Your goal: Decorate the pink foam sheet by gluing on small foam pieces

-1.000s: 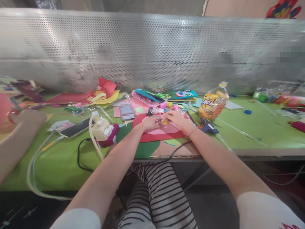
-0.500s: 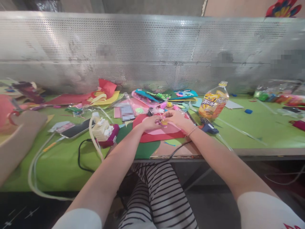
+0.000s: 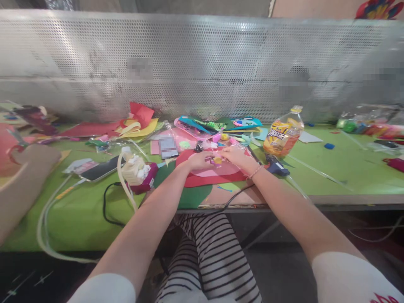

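A pink cut-out lies on a larger red sheet in front of me. Over it, my left hand rests with its fingers bent toward the middle. My right hand comes in from the other side, fingertips pressed together at the pink piece. Between the two hands shows a small yellow and purple piece. What sits in the fingertips is too small and partly hidden. A dark blue glue gun lies just right of my right wrist.
An orange drink bottle stands at right. Left are a power strip with cables and a phone. Craft pieces lie behind the red sheet. At far left, another person's hand holds scissors.
My right hand's fingers have lowered and drawn slightly closer to the pink piece. My left hand stays nearly in place. The view has shifted a little.
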Motion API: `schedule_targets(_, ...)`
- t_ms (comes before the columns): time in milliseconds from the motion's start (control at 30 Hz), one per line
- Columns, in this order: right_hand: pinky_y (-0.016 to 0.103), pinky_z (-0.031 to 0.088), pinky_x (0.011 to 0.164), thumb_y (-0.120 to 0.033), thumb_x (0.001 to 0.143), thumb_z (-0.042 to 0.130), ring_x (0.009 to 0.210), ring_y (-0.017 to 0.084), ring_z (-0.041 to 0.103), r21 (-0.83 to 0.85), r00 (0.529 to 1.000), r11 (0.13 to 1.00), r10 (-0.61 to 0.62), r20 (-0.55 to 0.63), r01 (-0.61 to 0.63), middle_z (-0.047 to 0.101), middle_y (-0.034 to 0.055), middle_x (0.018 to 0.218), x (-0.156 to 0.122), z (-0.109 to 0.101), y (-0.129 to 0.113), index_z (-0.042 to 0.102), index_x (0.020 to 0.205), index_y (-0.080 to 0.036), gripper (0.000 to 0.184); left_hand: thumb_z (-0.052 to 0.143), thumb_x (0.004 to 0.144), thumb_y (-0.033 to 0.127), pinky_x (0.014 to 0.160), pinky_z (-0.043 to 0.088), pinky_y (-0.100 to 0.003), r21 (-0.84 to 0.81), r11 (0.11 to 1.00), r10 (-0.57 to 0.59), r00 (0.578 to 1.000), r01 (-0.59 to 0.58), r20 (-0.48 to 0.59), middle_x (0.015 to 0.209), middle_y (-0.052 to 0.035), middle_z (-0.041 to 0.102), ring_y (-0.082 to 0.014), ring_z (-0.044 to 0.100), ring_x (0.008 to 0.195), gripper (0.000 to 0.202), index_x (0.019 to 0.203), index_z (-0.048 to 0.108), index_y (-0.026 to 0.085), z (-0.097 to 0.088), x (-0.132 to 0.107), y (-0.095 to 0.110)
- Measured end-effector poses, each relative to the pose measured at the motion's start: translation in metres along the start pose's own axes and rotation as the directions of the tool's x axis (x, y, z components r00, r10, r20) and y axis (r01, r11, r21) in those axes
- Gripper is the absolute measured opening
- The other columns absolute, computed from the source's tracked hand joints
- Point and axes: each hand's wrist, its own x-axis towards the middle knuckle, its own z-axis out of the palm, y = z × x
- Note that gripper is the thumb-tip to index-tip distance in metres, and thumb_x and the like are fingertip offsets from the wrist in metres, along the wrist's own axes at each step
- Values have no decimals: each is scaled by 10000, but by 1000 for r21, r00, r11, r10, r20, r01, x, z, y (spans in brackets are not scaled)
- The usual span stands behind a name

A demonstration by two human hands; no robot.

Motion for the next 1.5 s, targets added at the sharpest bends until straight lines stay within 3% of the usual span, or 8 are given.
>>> schedule_targets(167,247,267,538,-395,809,477,539,99,414,-350,994,934,-46,98,78,497,5,527,-9,-4,-7,552,548,-138,374,663,636,533,995,404,-299,26,999,-33,999,33,-8,1327,-65,535,-240,526,1171,675,1228,564,223,-2,-1,5)
schedule_targets(300,238,260,529,-417,826,465,523,89,401,-451,991,886,-62,121,110,491,3,523,-12,-4,-9,554,557,-132,402,676,623,519,1008,394,-297,15,999,-33,999,33,-1,1311,-75,547,-238,525,1174,680,1217,573,205,-2,-1,7)
schedule_targets(600,229,275,516,-374,876,435,504,87,421,-475,975,875,20,222,90,572,24,604,-14,-3,-16,664,748,-120,365,655,631,551,1036,364,-320,38,999,-30,1000,31,-6,1354,-97,508,-254,484,1229,709,1238,557,198,-2,-1,4)
schedule_targets(800,233,328,603,-348,905,413,665,132,530,-515,961,825,-114,253,233,672,92,790,-9,0,-8,708,792,-115,392,644,658,523,965,412,-299,116,992,40,999,-40,4,1276,-68,566,-238,539,1143,606,1175,590,212,-2,-1,8)
schedule_targets(1067,243,368,641,-375,911,352,689,141,529,-269,974,938,-195,111,218,647,68,768,-8,5,-5,647,770,-132,407,634,700,452,1003,393,-351,77,997,15,990,-4,-137,1300,-146,519,-251,498,1184,627,1226,534,126,2,1,10)
schedule_targets(1267,239,331,560,-367,860,396,579,114,457,-153,984,977,-133,115,150,535,13,621,-10,4,-12,559,693,-139,326,572,748,364,790,460,-284,20,999,42,971,-38,-235,928,-51,657,-163,575,863,269,898,672,164,-1,3,14)
schedule_targets(1367,241,314,546,-315,824,423,554,105,431,-191,985,972,-116,127,139,510,4,593,-12,1,-16,552,660,-140,272,563,742,373,625,415,-235,-49,998,17,977,-28,-214,735,-13,636,-119,538,680,249,774,678,154,-2,1,18)
schedule_targets(1500,246,314,565,-236,780,434,579,110,445,-301,989,944,-109,102,135,535,18,602,-12,-5,-21,560,620,-133,228,576,729,426,578,380,-224,-96,995,8,971,-32,-238,637,-1,595,-106,505,625,301,679,663,142,-4,-1,20)
